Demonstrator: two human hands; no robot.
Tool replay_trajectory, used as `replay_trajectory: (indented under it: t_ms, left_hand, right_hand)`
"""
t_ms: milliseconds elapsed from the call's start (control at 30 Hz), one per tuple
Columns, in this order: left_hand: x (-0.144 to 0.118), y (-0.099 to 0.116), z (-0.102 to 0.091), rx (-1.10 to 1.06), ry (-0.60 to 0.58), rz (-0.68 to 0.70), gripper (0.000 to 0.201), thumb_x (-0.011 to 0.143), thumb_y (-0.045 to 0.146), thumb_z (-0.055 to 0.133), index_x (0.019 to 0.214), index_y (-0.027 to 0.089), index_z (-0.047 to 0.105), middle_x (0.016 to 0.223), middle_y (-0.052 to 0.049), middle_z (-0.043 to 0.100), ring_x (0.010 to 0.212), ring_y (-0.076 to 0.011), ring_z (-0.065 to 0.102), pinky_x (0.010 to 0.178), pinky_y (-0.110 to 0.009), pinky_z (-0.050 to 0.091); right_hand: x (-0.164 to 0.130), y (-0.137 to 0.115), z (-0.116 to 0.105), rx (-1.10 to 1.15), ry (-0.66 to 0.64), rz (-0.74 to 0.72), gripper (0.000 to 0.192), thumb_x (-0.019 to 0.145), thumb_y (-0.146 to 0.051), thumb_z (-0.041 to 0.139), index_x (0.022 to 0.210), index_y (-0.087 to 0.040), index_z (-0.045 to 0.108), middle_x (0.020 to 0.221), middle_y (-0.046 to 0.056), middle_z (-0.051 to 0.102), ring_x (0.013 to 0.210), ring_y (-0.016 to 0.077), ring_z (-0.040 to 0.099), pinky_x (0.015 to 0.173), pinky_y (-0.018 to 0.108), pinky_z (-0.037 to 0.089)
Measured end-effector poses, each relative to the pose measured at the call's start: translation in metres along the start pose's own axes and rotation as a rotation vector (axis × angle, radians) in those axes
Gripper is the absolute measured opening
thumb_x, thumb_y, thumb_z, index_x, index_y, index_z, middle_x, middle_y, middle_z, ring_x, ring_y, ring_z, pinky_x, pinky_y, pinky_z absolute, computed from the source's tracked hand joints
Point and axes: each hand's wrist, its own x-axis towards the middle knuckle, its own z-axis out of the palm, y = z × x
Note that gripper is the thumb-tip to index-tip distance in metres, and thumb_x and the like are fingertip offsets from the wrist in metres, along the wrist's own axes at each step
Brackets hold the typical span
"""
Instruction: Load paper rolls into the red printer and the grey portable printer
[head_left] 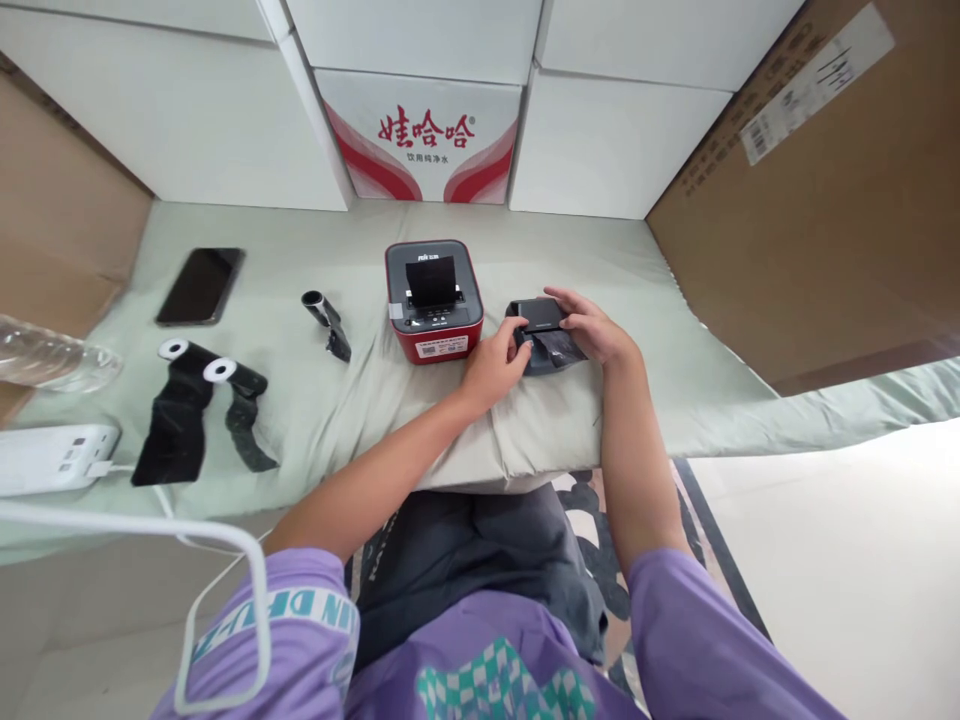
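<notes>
A small black printer sits on the cloth-covered surface between my hands, a piece of dark shiny film or paper lying across its front part. My left hand grips its left side, with fingertips on the top. From the right, my right hand wraps the other side, thumb on the lid's edge and fingers behind. Just left of my hands stands a red and black receipt printer, a black strip sticking up out of its slot.
Two black paper rolls with white ends lie partly unrolled at left, near another small black roll. A phone, a white power bank with cable, and a plastic bottle are farther left. White boxes and a cardboard box border the surface.
</notes>
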Motion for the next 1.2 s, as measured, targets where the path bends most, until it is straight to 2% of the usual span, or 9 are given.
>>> replay_trajectory:
  t_ms: [233, 367, 733, 967, 1200]
  left_hand:
    - [-0.003, 0.006, -0.001, 0.176, -0.030, -0.033, 0.036, 0.100, 0.034, 0.052, 0.134, 0.026, 0.058, 0.081, -0.001, 0.069, 0.072, -0.0194, 0.064, 0.064, -0.028, 0.042]
    - [-0.004, 0.008, -0.002, 0.279, -0.061, -0.037, 0.036, 0.102, 0.037, 0.049, 0.135, 0.027, 0.058, 0.091, -0.004, 0.074, 0.077, -0.0223, 0.068, 0.068, -0.029, 0.044]
    - [-0.003, 0.009, -0.001, 0.382, -0.073, -0.002, 0.034, 0.103, 0.039, 0.044, 0.132, 0.027, 0.057, 0.096, -0.007, 0.076, 0.079, -0.0242, 0.070, 0.067, -0.029, 0.044]
    - [-0.001, 0.015, -0.003, 0.511, -0.112, -0.017, 0.034, 0.103, 0.039, 0.043, 0.129, 0.024, 0.059, 0.074, -0.005, 0.068, 0.068, -0.0240, 0.067, 0.068, -0.030, 0.044]
    - [-0.001, 0.019, -0.003, 0.581, -0.133, -0.018, 0.038, 0.103, 0.040, 0.040, 0.132, 0.024, 0.059, 0.077, -0.008, 0.070, 0.069, -0.0269, 0.068, 0.069, -0.032, 0.046]
  right_hand:
    - [-0.001, 0.003, -0.003, -0.007, -0.037, -0.018, 0.068, 0.066, -0.023, 0.060, 0.134, -0.026, 0.059, 0.144, 0.007, 0.063, 0.131, 0.0305, 0.058, 0.116, 0.055, 0.045]
    - [-0.001, 0.004, -0.004, 0.003, -0.050, -0.020, 0.069, 0.065, -0.022, 0.060, 0.133, -0.025, 0.060, 0.139, 0.007, 0.065, 0.128, 0.0292, 0.059, 0.116, 0.052, 0.045]
    - [-0.001, 0.004, -0.008, -0.008, -0.103, -0.056, 0.060, 0.064, -0.021, 0.062, 0.124, -0.026, 0.061, 0.127, 0.006, 0.069, 0.116, 0.0285, 0.063, 0.104, 0.050, 0.053]
    - [0.000, 0.003, -0.006, -0.010, -0.090, -0.063, 0.058, 0.062, -0.022, 0.062, 0.119, -0.026, 0.060, 0.123, 0.006, 0.068, 0.118, 0.0284, 0.061, 0.105, 0.049, 0.051]
    - [0.002, 0.000, -0.007, 0.001, -0.101, -0.041, 0.059, 0.058, -0.022, 0.062, 0.117, -0.025, 0.060, 0.121, 0.007, 0.068, 0.113, 0.0277, 0.062, 0.104, 0.049, 0.051]
